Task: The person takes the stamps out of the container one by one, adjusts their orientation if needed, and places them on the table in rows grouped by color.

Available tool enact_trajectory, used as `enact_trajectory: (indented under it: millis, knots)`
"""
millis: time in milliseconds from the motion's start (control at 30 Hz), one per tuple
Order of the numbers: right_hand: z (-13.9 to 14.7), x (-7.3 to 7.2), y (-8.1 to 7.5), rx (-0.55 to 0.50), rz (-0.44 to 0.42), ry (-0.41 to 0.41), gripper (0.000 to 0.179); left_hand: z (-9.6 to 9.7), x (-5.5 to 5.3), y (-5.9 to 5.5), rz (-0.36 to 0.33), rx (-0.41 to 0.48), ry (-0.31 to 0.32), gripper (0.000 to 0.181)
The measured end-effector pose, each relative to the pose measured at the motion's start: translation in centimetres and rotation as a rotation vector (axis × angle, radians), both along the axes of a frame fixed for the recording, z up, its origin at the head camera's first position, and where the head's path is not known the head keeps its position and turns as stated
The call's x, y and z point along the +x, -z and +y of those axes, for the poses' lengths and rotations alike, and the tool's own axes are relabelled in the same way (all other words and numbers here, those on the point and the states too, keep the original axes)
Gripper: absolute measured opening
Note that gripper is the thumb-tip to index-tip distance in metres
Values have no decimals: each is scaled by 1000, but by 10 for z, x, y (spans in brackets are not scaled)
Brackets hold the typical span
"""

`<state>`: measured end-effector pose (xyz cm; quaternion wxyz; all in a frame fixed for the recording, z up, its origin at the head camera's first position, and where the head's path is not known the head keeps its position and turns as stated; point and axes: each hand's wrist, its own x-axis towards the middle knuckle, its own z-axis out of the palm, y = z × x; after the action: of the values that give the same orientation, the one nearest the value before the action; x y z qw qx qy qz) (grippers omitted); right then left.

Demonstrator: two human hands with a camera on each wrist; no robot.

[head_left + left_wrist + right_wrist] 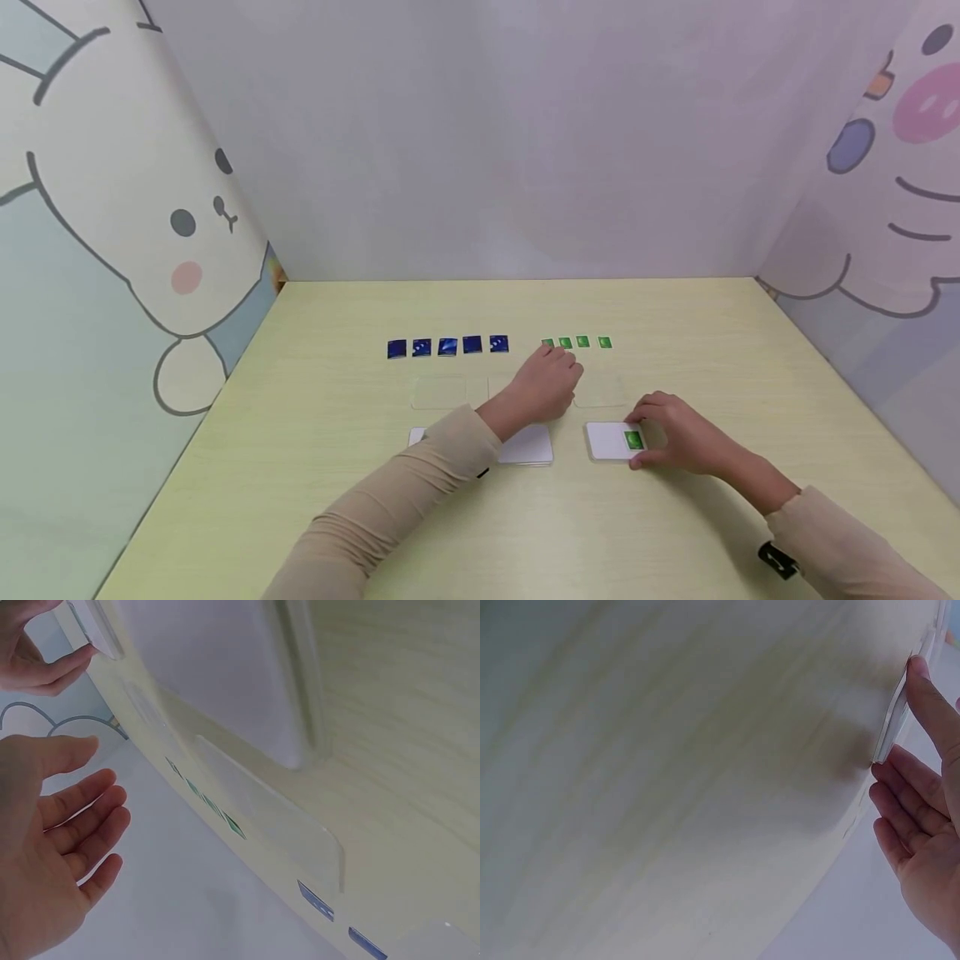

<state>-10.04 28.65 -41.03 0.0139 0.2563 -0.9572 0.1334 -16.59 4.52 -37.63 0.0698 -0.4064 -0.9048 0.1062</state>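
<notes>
My right hand (682,433) holds a stack of white cards (606,440) by its right corners, thumb at the near one and fingers at the far one. A small green square (633,439) lies on the stack's right end. In the right wrist view, thumb and fingertips meet the edges of the stack (892,716). My left hand (536,383) hovers near the row of small green squares (583,342), hiding part of it. The left wrist view shows that hand (52,847) with loosely bent fingers and nothing in them.
Several small blue squares (447,347) form a row at the back left. Clear rectangular sheets (438,393) lie in a middle row, one partly under my left hand. Another white card stack (527,446) lies left of the right hand's stack; my left sleeve (420,475) crosses in front.
</notes>
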Motion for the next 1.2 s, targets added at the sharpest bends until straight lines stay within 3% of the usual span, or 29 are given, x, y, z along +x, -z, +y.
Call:
enact_trajectory:
  millis: [400,633,1200]
  knots:
    - [1,-1,1,6,7,-6,52,16,8,6,13,-29,33,32]
    - [2,-1,2,4,3,-2,52,23,11,11,-13,-18,38,32]
    - [3,-2,3,-14,22,-18,51,42,20,17,-206,14,14,28]
